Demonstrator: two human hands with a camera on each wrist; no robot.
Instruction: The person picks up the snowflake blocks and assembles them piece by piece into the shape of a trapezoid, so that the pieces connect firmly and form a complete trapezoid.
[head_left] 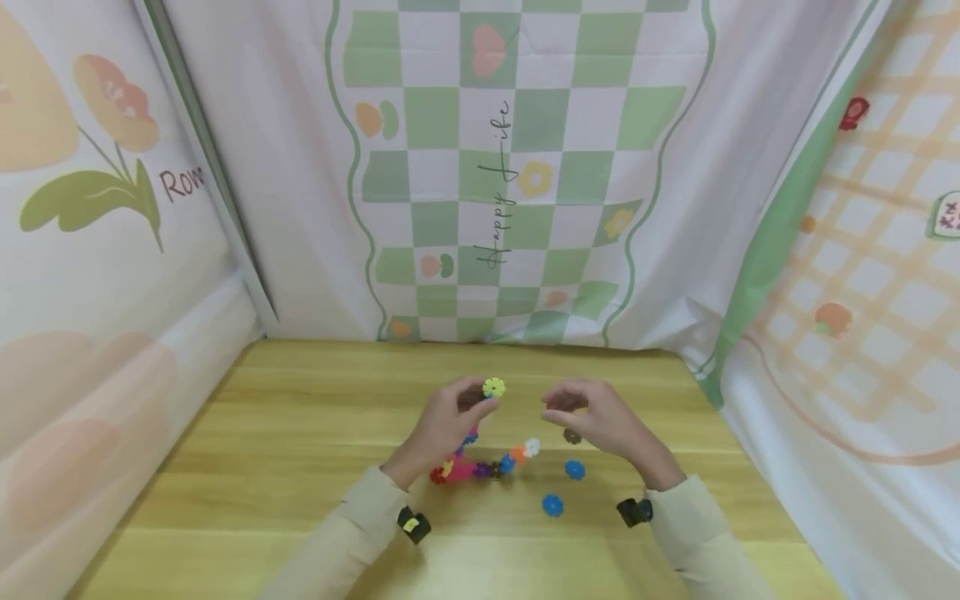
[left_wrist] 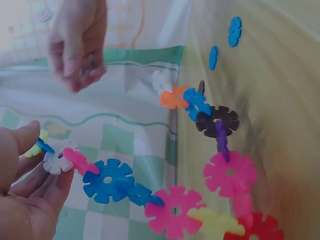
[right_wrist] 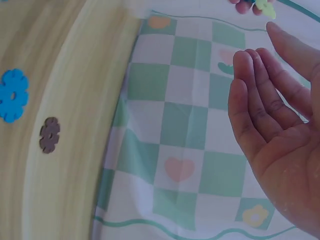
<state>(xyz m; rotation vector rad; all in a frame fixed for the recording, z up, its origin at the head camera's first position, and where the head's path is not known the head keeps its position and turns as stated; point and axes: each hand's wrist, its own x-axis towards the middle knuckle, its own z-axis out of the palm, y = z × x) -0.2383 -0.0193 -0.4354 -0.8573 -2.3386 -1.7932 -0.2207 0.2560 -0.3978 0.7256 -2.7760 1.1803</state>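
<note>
My left hand [head_left: 450,421] pinches one end of a chain of flower-shaped plastic discs, near a yellow-green disc [head_left: 494,387] and a white disc [left_wrist: 60,160]. From there the chain runs through pink, blue, yellow and red discs [left_wrist: 254,229]. It bends back along the table past a purple and a brown disc [left_wrist: 217,122] to an orange disc [left_wrist: 174,97] and a white end disc [head_left: 532,448]. To the right of the chain's held end, my right hand [head_left: 600,417] hovers above the table. Its fingers are loosely bent and its palm [right_wrist: 287,155] holds nothing.
Loose on the wooden table [head_left: 300,533] lie a brown disc [head_left: 572,436], a blue disc [head_left: 574,469] and a second blue disc [head_left: 552,505], all right of the chain. Behind the table hangs a green checkered curtain [head_left: 487,208]; printed cloths flank both sides.
</note>
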